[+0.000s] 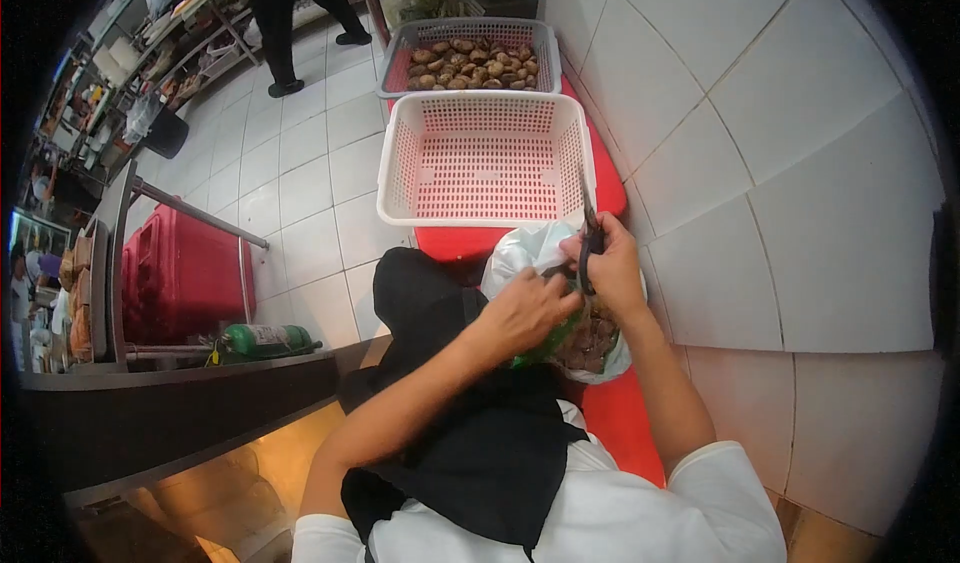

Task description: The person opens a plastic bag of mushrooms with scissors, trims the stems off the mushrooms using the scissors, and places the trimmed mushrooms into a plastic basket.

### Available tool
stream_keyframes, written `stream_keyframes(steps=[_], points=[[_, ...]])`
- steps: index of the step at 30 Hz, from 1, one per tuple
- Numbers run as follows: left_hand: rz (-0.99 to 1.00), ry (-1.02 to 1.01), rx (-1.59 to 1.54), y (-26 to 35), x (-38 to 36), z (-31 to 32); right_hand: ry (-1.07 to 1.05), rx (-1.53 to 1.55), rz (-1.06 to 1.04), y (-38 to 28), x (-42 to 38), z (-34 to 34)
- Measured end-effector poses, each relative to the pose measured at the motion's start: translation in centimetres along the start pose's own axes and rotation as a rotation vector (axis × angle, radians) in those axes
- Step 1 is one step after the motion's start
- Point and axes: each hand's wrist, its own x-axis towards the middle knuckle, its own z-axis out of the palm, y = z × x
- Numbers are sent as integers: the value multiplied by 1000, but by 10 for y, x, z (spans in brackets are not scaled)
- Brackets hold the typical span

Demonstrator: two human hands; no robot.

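Observation:
My right hand (612, 263) is closed around the dark handles of a pair of scissors (591, 238), whose blades point up and away toward the white basket. Just left of it, my left hand (530, 310) has its fingers closed at the top of a plastic bag (520, 260); whether they pinch the bag or a small piece is hidden. Brown pieces (592, 343) show through the bag's clear and green part, close to my lap. Beyond my hands stands a white perforated basket (487, 215) with nothing in it.
A grey basket (390, 75) of brown mushroom-like pieces stands behind the white one, both on a red surface (448, 244). Tiled wall (720, 213) rises at the right. At left are a red bin (190, 273), a green bottle (262, 339) and a standing person (275, 23).

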Motion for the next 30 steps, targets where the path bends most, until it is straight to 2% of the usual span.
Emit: stream_keyframes(steps=[2,3,6,8,12,14,19,24,28,30], points=[[3,67,10,-11,0,-1,-21,-477,-73,-5,-8,-19],[-40,-31,16,-14,0,-7,-88,-444,-92,4,-16,-25],[-12,5,-112,-32,-5,4,-208,-519,-136,-6,-57,-23],[-17,10,-204,-40,-8,15,-241,-592,-167,4,-72,-13],[26,-11,-183,-39,-14,-7,-221,-819,-298,40,-72,-2],[97,21,-141,-42,-19,-22,-254,-756,-325,47,-67,-3],[175,-111,-182,-45,-37,-73,-279,-673,-270,53,-56,-21],[278,-250,-156,-50,-45,-89,-255,-659,-290,57,-48,-21],[305,-271,-139,-44,-51,-104,-241,-532,-345,60,-43,-25],[322,-240,-120,-43,-55,-111,-275,-567,-330,64,-41,-27]])
